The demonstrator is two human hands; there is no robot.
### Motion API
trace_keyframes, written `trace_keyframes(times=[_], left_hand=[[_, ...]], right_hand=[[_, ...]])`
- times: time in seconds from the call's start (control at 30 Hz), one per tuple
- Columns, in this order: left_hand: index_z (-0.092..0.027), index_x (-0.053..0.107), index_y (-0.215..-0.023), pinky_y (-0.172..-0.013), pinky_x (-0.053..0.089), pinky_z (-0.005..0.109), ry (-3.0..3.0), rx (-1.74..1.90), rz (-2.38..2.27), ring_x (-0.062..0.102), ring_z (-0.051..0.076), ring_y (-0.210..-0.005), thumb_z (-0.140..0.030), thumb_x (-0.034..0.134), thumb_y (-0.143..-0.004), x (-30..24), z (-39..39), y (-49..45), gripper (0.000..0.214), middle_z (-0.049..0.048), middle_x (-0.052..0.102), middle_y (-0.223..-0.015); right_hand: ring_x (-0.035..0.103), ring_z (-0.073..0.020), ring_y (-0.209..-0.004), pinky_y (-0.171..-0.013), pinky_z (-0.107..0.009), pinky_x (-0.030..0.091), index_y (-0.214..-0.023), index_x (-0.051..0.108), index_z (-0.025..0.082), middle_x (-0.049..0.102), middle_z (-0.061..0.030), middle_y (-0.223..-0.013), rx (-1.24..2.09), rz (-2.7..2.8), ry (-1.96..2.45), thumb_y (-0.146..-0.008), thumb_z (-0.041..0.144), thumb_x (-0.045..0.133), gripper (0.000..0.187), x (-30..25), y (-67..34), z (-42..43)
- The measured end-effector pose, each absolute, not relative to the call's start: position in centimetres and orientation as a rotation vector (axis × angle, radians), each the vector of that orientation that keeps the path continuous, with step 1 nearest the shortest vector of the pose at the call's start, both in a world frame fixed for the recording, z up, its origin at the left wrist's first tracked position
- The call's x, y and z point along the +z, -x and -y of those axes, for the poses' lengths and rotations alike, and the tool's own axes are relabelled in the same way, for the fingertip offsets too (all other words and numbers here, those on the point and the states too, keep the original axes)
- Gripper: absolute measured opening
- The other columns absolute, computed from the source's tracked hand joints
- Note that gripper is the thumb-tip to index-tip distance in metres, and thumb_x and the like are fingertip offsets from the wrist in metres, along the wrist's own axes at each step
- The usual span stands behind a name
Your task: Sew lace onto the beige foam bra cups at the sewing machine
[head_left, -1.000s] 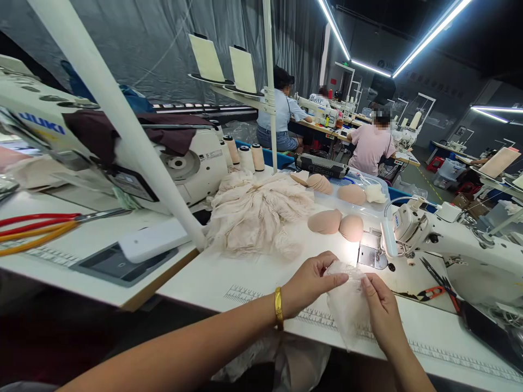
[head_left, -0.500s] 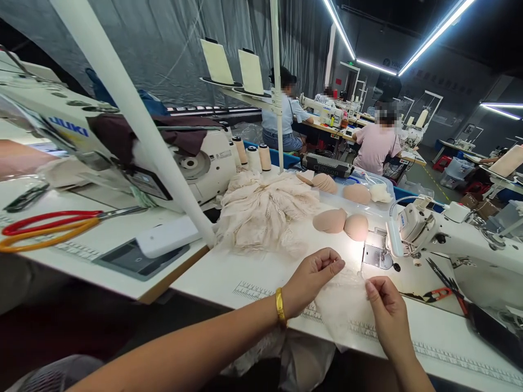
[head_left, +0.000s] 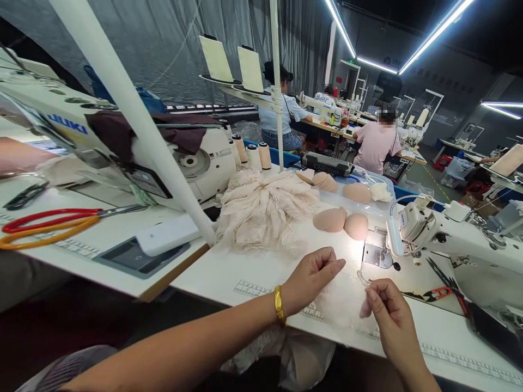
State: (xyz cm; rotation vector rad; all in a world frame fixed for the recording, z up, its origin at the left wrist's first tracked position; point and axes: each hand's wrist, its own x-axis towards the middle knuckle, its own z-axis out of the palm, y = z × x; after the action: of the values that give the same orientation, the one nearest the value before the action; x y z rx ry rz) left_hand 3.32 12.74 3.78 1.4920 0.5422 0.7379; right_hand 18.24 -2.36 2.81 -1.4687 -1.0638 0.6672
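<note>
A thin, sheer pale fabric piece (head_left: 342,300) is stretched between my hands above the table's front edge. My left hand (head_left: 312,280), with a gold bracelet at its wrist, is closed, thumb against fingers, on the fabric's left edge. My right hand (head_left: 390,311) pinches the right edge between thumb and fingertips. Just beyond the fabric is the lit needle plate (head_left: 376,256) of a sewing machine (head_left: 445,231). Two beige moulded bra cups (head_left: 329,220) lie left of that plate. A heap of cream lace fabric (head_left: 267,209) sits further left.
Black-and-red thread snips (head_left: 439,294) lie right of the needle plate. On the left table are large red-and-orange-handled scissors (head_left: 53,224) and a second sewing machine (head_left: 196,158). A slanting white pole (head_left: 134,120) crosses the left side. More cups rest in a clear tray (head_left: 386,188). Co-workers sit behind.
My right hand has shifted slightly down and its fingers have moved along the fabric's edge. The left hand stays nearly in place.
</note>
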Motion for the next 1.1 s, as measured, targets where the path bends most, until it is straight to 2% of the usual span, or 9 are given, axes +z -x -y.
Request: trace_keyframes(times=[0.13, 0.23, 0.33, 0.43, 0.6, 0.77, 0.87, 1.0, 1.1], left_hand=[[-0.021, 0.037, -0.069, -0.049, 0.024, 0.022, -1.553, 0.543, -0.537, 0.031, 0.009, -0.053, -0.066, 0.056, -0.088, 4.2, -13.5, -3.5, 0.052, -0.0073, 0.038, -0.058], [-0.021, 0.046, -0.076, -0.050, 0.036, 0.023, -1.913, 0.370, -0.558, 0.047, 0.012, -0.056, -0.059, 0.051, -0.093, 4.9, -15.6, -4.2, 0.042, -0.0032, 0.054, -0.065], [-0.019, 0.059, -0.101, -0.078, 0.053, 0.032, -2.434, 0.458, -0.754, 0.067, 0.022, -0.093, -0.041, 0.060, -0.092, 5.7, -19.3, -5.7, 0.024, 0.0074, 0.070, -0.105], [-0.016, 0.061, -0.117, -0.105, 0.045, 0.046, -2.563, 0.519, -0.937, 0.057, 0.035, -0.127, -0.024, 0.064, -0.089, 5.9, -23.2, -7.3, 0.029, 0.0178, 0.063, -0.133], [-0.015, 0.069, -0.097, -0.093, 0.054, 0.045, -2.631, 0.413, -1.055, 0.068, 0.027, -0.100, -0.025, 0.063, -0.096, 5.1, -26.2, -8.4, 0.012, 0.0125, 0.073, -0.103], [-0.017, 0.062, -0.127, -0.092, 0.059, 0.044, -2.584, 0.524, -1.030, 0.065, 0.022, -0.107, -0.037, 0.062, -0.101, 6.0, -25.8, -7.5, 0.033, 0.0099, 0.064, -0.127], [-0.015, 0.061, -0.128, -0.091, 0.059, 0.044, -2.537, 0.595, -0.967, 0.065, 0.024, -0.108, -0.038, 0.063, -0.100, 7.0, -24.6, -6.9, 0.036, 0.0104, 0.063, -0.127], [-0.017, 0.069, -0.100, -0.074, 0.056, 0.029, -2.453, 0.561, -0.778, 0.068, 0.019, -0.087, -0.033, 0.065, -0.093, 7.1, -21.1, -6.7, 0.018, 0.0010, 0.071, -0.096], [-0.020, 0.066, -0.082, -0.066, 0.048, 0.026, -2.393, 0.469, -0.588, 0.066, 0.017, -0.077, -0.027, 0.062, -0.084, 6.6, -18.3, -6.9, 0.009, -0.0023, 0.070, -0.079]], right_hand=[[0.057, -0.0166, -0.066, -0.066, -0.028, 0.048, -0.089, 0.059, 0.023, 0.062, 0.0014, -0.067, 0.760, 1.012, 1.418, -0.098, 0.054, 0.060, 0.032, 3.1, -18.7, 2.5], [0.057, -0.0172, -0.069, -0.066, -0.029, 0.046, -0.087, 0.057, 0.023, 0.065, -0.0006, -0.076, 0.840, 0.972, 1.406, -0.097, 0.058, 0.059, 0.036, 2.4, -20.0, 1.3], [0.054, -0.0167, -0.068, -0.064, -0.028, 0.043, -0.085, 0.057, 0.022, 0.066, -0.0018, -0.083, 0.838, 0.927, 1.508, -0.090, 0.066, 0.063, 0.044, 1.1, -22.0, -0.5], [0.049, -0.0153, -0.062, -0.060, -0.027, 0.038, -0.082, 0.056, 0.022, 0.061, 0.0006, -0.074, 0.841, 0.884, 1.559, -0.087, 0.068, 0.065, 0.047, -0.2, -23.6, -1.6], [0.050, -0.0158, -0.065, -0.062, -0.028, 0.039, -0.082, 0.057, 0.022, 0.060, 0.0004, -0.075, 0.864, 0.926, 1.511, -0.090, 0.065, 0.063, 0.044, -1.0, -24.1, -1.7], [0.053, -0.0166, -0.065, -0.061, -0.028, 0.040, -0.085, 0.058, 0.022, 0.064, -0.0003, -0.075, 0.875, 0.888, 1.489, -0.088, 0.065, 0.066, 0.044, -0.7, -23.8, -1.7], [0.058, -0.0180, -0.068, -0.062, -0.028, 0.043, -0.090, 0.061, 0.022, 0.066, -0.0016, -0.079, 0.887, 0.851, 1.481, -0.088, 0.067, 0.065, 0.045, -0.6, -23.8, -1.8], [0.064, -0.0210, -0.077, -0.064, -0.029, 0.047, -0.094, 0.063, 0.021, 0.068, -0.0051, -0.085, 0.914, 0.814, 1.404, -0.090, 0.073, 0.058, 0.053, -0.6, -23.9, -1.9], [0.063, -0.0186, -0.072, -0.063, -0.029, 0.048, -0.096, 0.063, 0.020, 0.067, -0.0044, -0.081, 0.920, 0.829, 1.382, -0.092, 0.077, 0.051, 0.058, -0.6, -23.7, -1.8]])
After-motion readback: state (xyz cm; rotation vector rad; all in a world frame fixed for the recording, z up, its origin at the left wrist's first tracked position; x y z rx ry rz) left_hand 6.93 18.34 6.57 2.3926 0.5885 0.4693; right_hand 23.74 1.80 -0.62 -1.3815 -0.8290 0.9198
